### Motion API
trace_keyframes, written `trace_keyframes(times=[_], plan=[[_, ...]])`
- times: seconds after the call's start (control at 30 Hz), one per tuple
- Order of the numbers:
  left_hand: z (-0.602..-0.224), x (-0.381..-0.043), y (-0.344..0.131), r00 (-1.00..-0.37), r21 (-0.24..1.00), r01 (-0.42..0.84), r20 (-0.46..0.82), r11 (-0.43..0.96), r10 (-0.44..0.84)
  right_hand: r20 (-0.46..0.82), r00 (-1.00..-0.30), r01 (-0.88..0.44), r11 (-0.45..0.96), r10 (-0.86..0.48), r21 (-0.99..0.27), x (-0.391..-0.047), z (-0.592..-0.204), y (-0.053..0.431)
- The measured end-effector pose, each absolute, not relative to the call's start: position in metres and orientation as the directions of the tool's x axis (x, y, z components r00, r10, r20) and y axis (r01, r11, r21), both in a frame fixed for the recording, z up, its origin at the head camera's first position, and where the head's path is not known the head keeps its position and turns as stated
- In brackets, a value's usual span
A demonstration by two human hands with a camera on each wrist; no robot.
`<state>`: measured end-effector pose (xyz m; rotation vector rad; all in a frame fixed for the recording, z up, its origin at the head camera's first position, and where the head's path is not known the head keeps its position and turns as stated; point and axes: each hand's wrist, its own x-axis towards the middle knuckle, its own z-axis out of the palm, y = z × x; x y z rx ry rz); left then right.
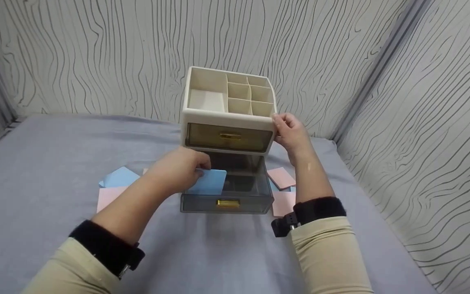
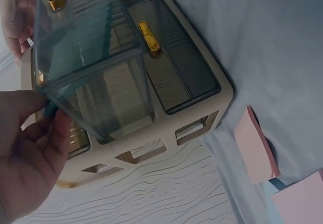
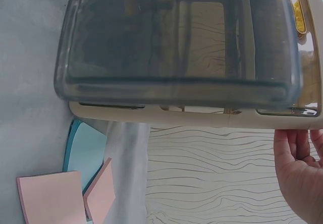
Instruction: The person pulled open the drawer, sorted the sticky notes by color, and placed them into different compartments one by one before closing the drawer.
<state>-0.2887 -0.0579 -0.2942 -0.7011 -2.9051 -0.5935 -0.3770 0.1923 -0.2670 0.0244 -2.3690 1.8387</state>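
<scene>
A cream desktop organizer has top compartments and tinted drawers with gold handles. Its middle drawer is pulled out toward me. My left hand pinches a blue paper pad by its left side, at the opening of that drawer; how deep the pad sits is hard to tell. In the left wrist view, my left hand is beside the drawer's wall, with the pad mostly behind tinted plastic. With thumb and fingers, my right hand grips the organizer's upper right side.
Pink pads and blue pads lie right of the organizer. On the left are another blue pad and a pink one. All rest on a grey cloth; a patterned wall stands behind.
</scene>
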Motion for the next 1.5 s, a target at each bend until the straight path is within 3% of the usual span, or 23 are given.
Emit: trace_keyframes(times=[0.4,1.0,1.5], plan=[[-0.293,-0.290,-0.047,-0.895,0.186,0.443,0.155,0.877,0.419,0.125,-0.989,-0.100,0.272,0.077,-0.957,-0.377,-0.267,0.192],[-0.306,-0.307,-0.029,-0.836,-0.077,0.541,0.057,0.838,0.545,0.116,-0.991,-0.094,0.269,0.065,-0.959,-0.377,-0.267,0.192],[-0.312,-0.316,-0.026,-0.839,-0.177,0.538,-0.016,0.824,0.544,0.113,-0.989,-0.085,0.266,0.091,-0.960,-0.377,-0.267,0.191]])
